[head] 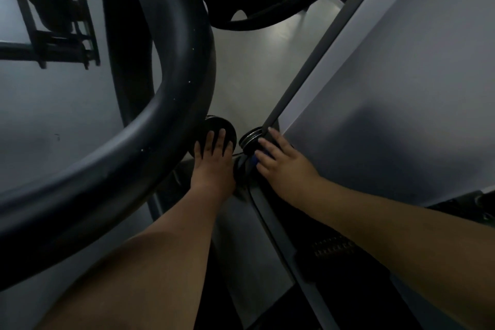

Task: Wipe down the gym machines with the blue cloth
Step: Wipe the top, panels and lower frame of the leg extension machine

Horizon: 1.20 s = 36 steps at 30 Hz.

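"Down by the big black bar [187, 88], where are your hands?"

"My left hand [211, 165] lies on a round black disc [215, 124], fingers straight and spread. My right hand [285, 169] presses the blue cloth [254, 161] beside a ribbed knob [247, 140], fingers nearly straight."

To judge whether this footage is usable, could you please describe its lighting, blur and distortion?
Head view: dim, so the blue cloth shows only as a sliver under the right hand; head view: the wide angle may bend the thick black machine tube; head view: the black frame at top left is blurred, the left hand on the round black disc sharper.
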### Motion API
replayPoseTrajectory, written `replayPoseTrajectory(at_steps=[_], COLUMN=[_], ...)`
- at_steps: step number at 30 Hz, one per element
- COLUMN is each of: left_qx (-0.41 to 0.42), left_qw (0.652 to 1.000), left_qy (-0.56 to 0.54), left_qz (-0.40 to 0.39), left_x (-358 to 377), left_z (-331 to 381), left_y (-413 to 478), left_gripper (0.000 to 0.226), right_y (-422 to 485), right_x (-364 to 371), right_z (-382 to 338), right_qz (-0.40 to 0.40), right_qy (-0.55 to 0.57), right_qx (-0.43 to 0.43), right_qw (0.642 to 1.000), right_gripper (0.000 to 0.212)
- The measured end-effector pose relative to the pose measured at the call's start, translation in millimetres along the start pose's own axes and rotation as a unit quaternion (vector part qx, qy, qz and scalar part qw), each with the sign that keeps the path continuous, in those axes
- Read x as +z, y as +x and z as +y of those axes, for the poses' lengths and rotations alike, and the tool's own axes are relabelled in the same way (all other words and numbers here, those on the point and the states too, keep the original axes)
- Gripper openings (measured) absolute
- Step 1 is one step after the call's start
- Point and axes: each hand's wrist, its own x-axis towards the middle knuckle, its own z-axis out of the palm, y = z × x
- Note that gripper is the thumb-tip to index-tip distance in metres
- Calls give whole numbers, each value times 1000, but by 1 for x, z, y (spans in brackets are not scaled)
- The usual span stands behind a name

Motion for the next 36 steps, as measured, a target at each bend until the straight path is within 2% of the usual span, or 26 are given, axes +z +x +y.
replayPoseTrajectory(at_steps=[3, 5, 9, 14, 16, 18, 20, 25, 28, 31, 32, 35, 36], left_qx=[-3, -5, -9, -4, -3, -1, -4, -10, -5, 2, 2, 1, 5], left_qw=[1000, 1000, 999, 998, 999, 999, 999, 998, 998, 998, 998, 999, 999], left_qy=[-5, -1, 2, 13, 15, 7, 8, 12, 0, -9, -9, -2, -3], left_qz=[-14, -24, -46, -53, -46, -51, -54, -58, -55, -59, -58, -52, -52], left_x=[-5, -7, -9, -7, -5, -5, -6, -9, -9, -9, -8, -9, -9], left_z=[0, 1, 0, -2, -4, -4, -3, 0, -3, -5, -5, -5, -6], left_y=[1, 0, 3, 2, 2, 2, 2, 1, 0, 1, 0, 1, 2], left_gripper=[91, 90, 100, 103, 104, 105, 106, 109, 110, 112, 111, 107, 106], right_y=[13, 12, 23, 38, 22, 1, -6, 16, -4, -32, -37, -23, -15], right_x=[1, 8, 20, 25, 37, 47, 48, 40, 58, 80, 83, 90, 90], right_z=[7, -6, -20, -21, -36, -48, -47, -49, -85, -118, -123, -124, -122], right_qz=[41, 19, -26, 6, 1, -35, -64, -15, -28, -16, -14, 57, 37], right_qy=[21, 7, 21, 44, 26, 21, 18, 42, 78, 120, 131, 141, 157], right_qx=[46, 19, -48, -4, -34, -92, -112, -30, 19, 19, 28, 81, 84], right_qw=[998, 1000, 998, 999, 999, 995, 992, 999, 996, 992, 991, 985, 983], right_gripper=[62, 68, 56, 56, 56, 55, 55, 55, 62, 70, 70, 63, 63])
